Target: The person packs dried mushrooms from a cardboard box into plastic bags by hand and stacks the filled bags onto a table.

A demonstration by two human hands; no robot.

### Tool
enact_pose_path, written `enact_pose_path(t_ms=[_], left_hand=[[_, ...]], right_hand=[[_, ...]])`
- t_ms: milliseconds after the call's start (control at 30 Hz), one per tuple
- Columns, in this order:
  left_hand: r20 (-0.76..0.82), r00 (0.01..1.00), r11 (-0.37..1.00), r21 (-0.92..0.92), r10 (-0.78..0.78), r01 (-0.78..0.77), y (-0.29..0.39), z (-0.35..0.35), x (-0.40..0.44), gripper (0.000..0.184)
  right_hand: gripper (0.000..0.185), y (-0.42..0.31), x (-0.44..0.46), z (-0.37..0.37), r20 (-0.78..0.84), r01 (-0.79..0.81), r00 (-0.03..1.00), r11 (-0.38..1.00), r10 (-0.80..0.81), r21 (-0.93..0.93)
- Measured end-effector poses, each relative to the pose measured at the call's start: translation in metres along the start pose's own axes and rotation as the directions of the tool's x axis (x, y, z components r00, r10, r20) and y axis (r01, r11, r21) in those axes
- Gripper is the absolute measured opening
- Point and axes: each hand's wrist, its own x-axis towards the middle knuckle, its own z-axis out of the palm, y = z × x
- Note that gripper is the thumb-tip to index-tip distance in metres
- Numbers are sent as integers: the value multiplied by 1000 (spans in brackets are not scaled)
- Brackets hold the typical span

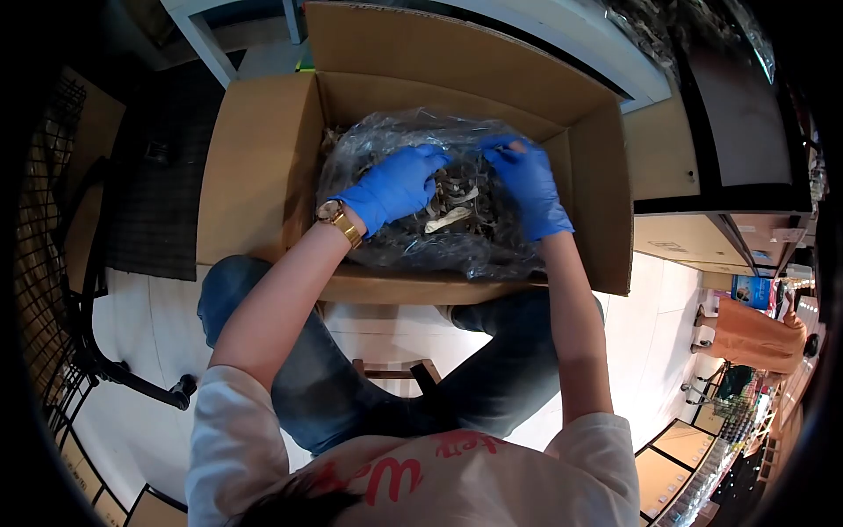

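Observation:
An open cardboard box (pixel 255 176) stands before my knees, with a clear plastic bag (pixel 386 255) inside it. Through the bag's opening show dark, shrivelled dried pieces (pixel 479 215) and one pale, longer piece (pixel 447 220). My left hand (pixel 399 183), in a blue glove, is over the left part of the bag, its fingers closed near the bag's upper middle. At the right, my right hand (pixel 527 183), also gloved in blue, has its fingers bent together by the plastic. What either hand's fingertips hold is too small to make out.
A black wire cart (pixel 88 299) is at the left. Behind the box runs a white table frame (pixel 562 44), with another plastic bag (pixel 645 31) at the upper right. Cabinets (pixel 672 162) stand at the right. Farther right is a person in orange (pixel 755 338).

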Motion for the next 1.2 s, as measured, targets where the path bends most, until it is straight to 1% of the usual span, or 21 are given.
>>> enact_pose_path(t_ms=[67, 133, 200, 233, 267, 333, 367, 400, 433, 467, 533, 600, 667, 700, 733, 833, 933, 1033, 1100, 1133, 1200], left_hand=[[4, 999, 999, 0, -51, 51, 0, -2, 1, 39], [-51, 997, 998, 28, -59, 61, 1, -2, 0, 39], [-70, 997, 999, 20, -26, 27, -8, 4, 2, 38], [-88, 996, 1000, 13, 5, -4, -12, 6, 3, 36], [-85, 996, 1000, 16, 9, -8, -16, 7, 4, 36], [-135, 991, 999, -22, 19, -23, -25, 9, 5, 31], [-133, 991, 1000, -20, 21, -24, -21, 2, 3, 31], [-54, 996, 992, 107, -69, 74, -13, -10, 1, 29], [10, 986, 958, 240, -167, 160, -7, -20, 0, 28], [11, 986, 957, 243, -165, 157, -5, -24, -1, 28], [-1, 911, 828, 417, -412, 375, -6, -29, -2, 24], [9, 904, 828, 406, -427, 387, -21, -28, -3, 24], [107, 874, 839, 356, -473, 411, -16, -35, -2, 23], [79, 895, 857, 337, -438, 390, -14, -35, -4, 24], [-74, 975, 938, 266, -210, 222, -29, -24, -11, 24], [-75, 989, 980, 143, -130, 140, -26, -30, -11, 25], [-114, 982, 980, 112, -150, 163, -30, -27, -12, 29], [-42, 986, 970, 181, -160, 165, -29, -15, -21, 33], [98, 988, 986, 124, -120, 107, -16, -25, -5, 40], [94, 989, 987, 126, -114, 102, -12, -24, -5, 40], [96, 990, 991, 96, -104, 95, -8, -21, -6, 43]], right_hand=[[18, -27, -9, -10, -160, 231, 964, 969, -214, 92], [26, -37, -17, -10, -133, 250, 961, 967, -242, 50], [43, -47, -29, -5, 197, 63, 978, 998, -63, 7], [61, -34, -28, -1, 257, 398, 893, 914, -369, -72], [61, -36, -29, -4, 251, 398, 895, 915, -369, -72], [69, -41, -31, -9, 368, 360, 876, 931, -312, -66], [68, -35, -32, -10, 332, 439, 871, 876, -361, -201], [68, -31, -32, -8, 328, 441, 871, 875, -365, -201], [66, -28, -33, -4, 380, 428, 874, 852, -304, -302], [64, -26, -35, 1, 425, 413, 874, 819, -234, -399], [40, -24, -43, 28, 380, 439, 883, 769, -275, -464], [32, -23, -41, 52, 313, 388, 914, 786, -260, -481], [27, -20, -34, 61, 293, 361, 926, 784, -238, -504], [24, -22, -28, 57, 275, 335, 937, 775, -215, -535], [23, -29, -31, 49, 268, 322, 941, 795, -208, -513], [22, -25, -31, 56, 209, 285, 957, 767, -199, -575], [24, -16, -27, 59, 194, 231, 970, 826, -150, -514], [28, -31, -46, 34, 250, 195, 965, 866, -84, -461], [31, -36, -34, 20, 398, 95, 916, 937, 50, -337], [31, -37, -34, 16, 393, 97, 918, 935, 48, -340], [30, -41, -31, 7, 512, 46, 855, 971, 83, -233]])
